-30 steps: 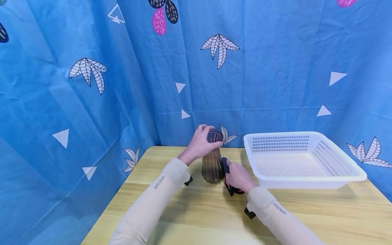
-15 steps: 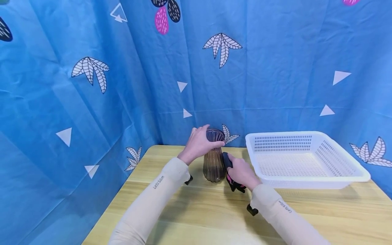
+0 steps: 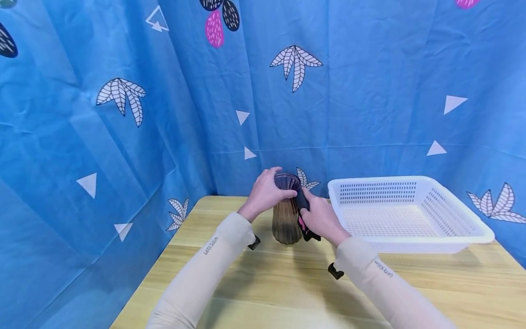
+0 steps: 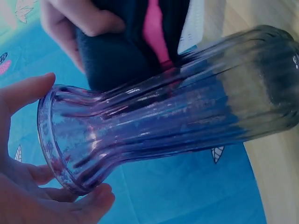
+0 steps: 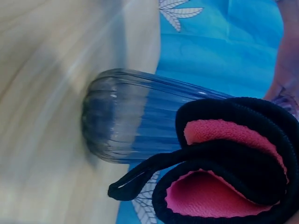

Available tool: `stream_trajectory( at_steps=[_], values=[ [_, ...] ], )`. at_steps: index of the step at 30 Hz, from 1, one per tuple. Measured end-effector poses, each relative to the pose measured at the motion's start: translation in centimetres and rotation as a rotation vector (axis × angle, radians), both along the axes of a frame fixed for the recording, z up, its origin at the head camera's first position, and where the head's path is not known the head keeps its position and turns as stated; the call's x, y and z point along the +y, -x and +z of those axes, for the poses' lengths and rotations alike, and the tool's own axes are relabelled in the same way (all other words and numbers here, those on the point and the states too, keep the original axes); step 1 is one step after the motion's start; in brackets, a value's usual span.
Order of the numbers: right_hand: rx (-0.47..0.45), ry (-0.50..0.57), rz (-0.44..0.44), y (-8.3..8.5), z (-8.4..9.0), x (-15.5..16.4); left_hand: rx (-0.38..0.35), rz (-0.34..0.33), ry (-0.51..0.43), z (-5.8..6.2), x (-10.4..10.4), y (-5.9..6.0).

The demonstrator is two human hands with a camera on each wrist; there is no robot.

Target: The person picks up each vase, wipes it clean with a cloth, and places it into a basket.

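Standing upright on the wooden table point(image 3: 263, 283) is a brown ribbed glass vase point(image 3: 285, 221). The left hand point(image 3: 265, 192) curls around its rim. The right hand point(image 3: 320, 218) grips a black and pink cloth point(image 3: 303, 218) against its side. Just beside it sits a white basket point(image 3: 411, 214).

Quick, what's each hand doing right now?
Left hand: grips the rim of the ribbed glass vase.
Right hand: holds a black-and-pink cloth against the vase.
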State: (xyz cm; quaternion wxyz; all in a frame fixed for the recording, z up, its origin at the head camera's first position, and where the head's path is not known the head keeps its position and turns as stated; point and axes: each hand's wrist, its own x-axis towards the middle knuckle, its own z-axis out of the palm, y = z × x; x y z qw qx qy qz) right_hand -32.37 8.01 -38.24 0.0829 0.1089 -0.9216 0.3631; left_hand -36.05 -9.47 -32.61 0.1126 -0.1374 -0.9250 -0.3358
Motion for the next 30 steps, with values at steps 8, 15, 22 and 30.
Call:
stream_trajectory(
  at_steps=[8,15,22,30],
  values=[
    [-0.041,0.002,-0.049,-0.1,-3.0,0.0,0.027,-0.054,-0.018,-1.1,0.5,0.0],
    [-0.008,-0.019,-0.049,0.1,-5.3,-0.1,0.104,0.034,-0.058,-3.1,0.6,0.4],
    [-0.002,-0.041,-0.078,0.3,-5.9,0.1,0.158,0.06,-0.042,-2.8,0.5,0.5],
    [-0.026,0.024,-0.063,0.0,-5.2,0.0,0.117,0.033,0.018,-2.5,0.4,0.4]
  ],
)
